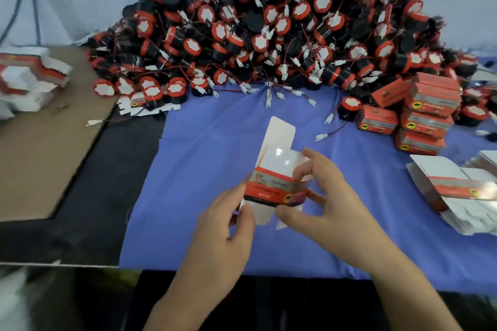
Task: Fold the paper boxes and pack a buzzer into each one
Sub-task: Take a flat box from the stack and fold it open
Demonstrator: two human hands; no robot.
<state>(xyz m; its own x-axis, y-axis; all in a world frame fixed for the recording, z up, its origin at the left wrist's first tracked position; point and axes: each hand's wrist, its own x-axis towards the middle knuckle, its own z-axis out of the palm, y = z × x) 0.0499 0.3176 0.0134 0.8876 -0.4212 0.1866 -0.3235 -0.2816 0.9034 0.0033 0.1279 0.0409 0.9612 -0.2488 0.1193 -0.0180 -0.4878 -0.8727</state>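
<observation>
Box (271,191), half folded with one white flap standing up, sits between both hands. The left hand (223,226) pinches the box's lower left corner; the right hand (322,204) grips its right side, fingers curled over the top edge. Beyond the box lies a heap of buzzers (269,27). Right of the box are packed boxes (425,115) and flat blanks (457,191). Under the box, a blue cloth (201,169) covers the bench (94,196); left of the box lies cardboard (40,156).
</observation>
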